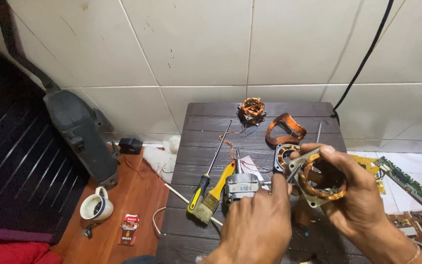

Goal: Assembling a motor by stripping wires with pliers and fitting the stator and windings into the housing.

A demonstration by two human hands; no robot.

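Left hand (257,222) is pinching a thin tool against the copper-wound stator (321,181), which the right hand (355,195) is gripping above the desk (196,230). Motor housing (242,186) is lying open just beside; disassembly looks well along, reassembly not started.

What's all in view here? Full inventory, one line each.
stator: 1, copper windings, grey frame, in right hand
motor housing: 1, silver, table centre
coil loop: 1, copper, table back
wound core: 1, copper, table far edge
screwdriver: 1, yellow-black handle, table left
brush: 1, yellow handle, beside screwdriver
table: 1, dark wood
cup: 1, white, floor left
circuit boards: several, green, right
left hand: 1, at motor housing
right hand: 1, holding stator
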